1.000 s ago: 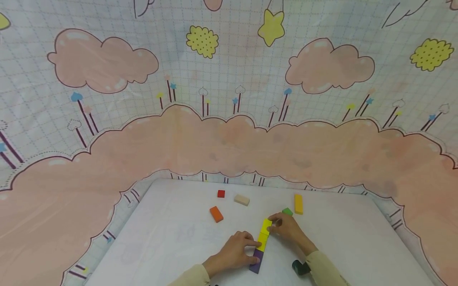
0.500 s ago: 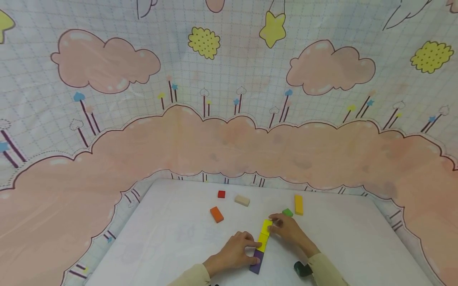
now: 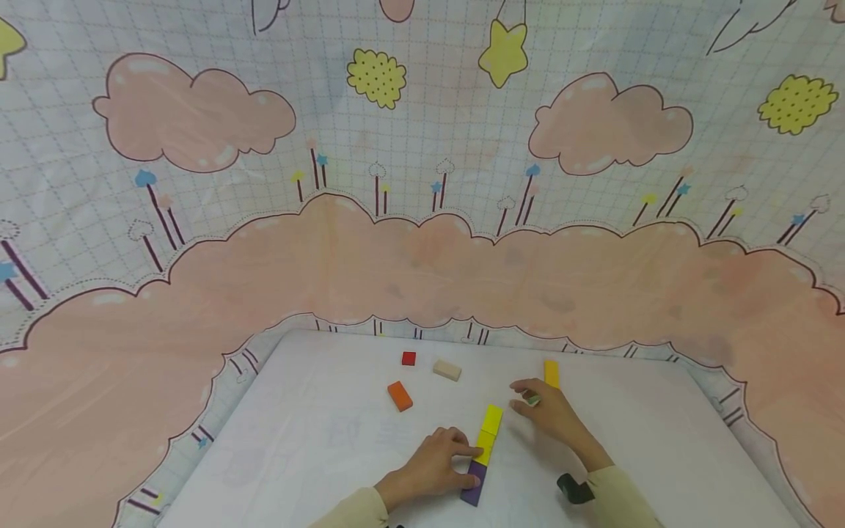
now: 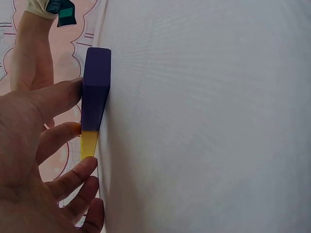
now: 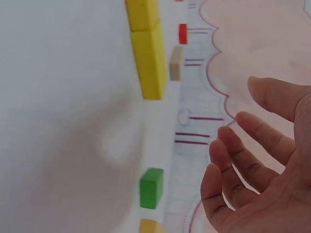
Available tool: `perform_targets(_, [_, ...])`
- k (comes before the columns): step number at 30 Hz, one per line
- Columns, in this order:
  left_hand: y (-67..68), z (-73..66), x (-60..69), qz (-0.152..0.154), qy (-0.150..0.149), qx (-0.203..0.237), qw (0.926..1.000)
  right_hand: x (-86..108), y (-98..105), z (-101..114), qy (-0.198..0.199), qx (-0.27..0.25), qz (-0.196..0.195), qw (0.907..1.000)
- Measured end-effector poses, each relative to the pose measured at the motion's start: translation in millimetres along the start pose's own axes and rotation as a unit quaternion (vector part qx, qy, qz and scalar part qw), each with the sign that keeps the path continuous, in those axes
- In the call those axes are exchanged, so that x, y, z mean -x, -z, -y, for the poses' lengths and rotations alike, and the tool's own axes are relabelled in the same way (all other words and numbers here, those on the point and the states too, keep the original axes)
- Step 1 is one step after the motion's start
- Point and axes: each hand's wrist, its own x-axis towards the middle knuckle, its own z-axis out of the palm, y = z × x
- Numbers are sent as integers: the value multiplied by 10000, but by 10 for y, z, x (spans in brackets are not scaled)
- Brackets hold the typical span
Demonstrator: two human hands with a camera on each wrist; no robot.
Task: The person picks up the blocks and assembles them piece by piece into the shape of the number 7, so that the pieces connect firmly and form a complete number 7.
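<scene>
In the head view, a purple block [image 3: 472, 493] and two yellow blocks [image 3: 492, 419] lie end to end in a slanting row. My left hand [image 3: 432, 463] rests on this row, the thumb on the purple block and the index finger on the nearer yellow block. The left wrist view shows the other left fingers beside the row, close to the table. My right hand [image 3: 551, 416] holds nothing and hovers over a small green block [image 3: 533, 400], partly hidden by its fingers. The right wrist view shows those fingers relaxed, spread and apart from the green block [image 5: 151, 188].
On the white table [image 3: 297, 440], a red block [image 3: 408, 358], a beige block [image 3: 447, 370] and an orange block [image 3: 399, 396] lie at the back left. An amber block [image 3: 551, 372] is behind my right hand. A cartoon-patterned cloth [image 3: 422, 271] rises behind.
My right hand has left the far yellow block and moved right and away from me, over the green block. The left hand and the row have stayed in place.
</scene>
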Motion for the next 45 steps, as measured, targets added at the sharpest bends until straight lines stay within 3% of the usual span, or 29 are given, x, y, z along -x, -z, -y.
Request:
perform_targets(5, [3,-15,-9,15,-12,-31,10000,-5,141,-38,140,13,-253,9996])
perform_targets(12, [7,-9,-13,37,-18,40,10000,-54,263,-164,31,73,-668,9977])
perform_targets(32, [-12,21,-7,1,-92,30,10000,-332,404,-589,-209,-219,-1182,9925])
perform_targets(45, [-23,41,-22,8,-96,30,9999,-465,416,-848,-549,-341,-782,9948])
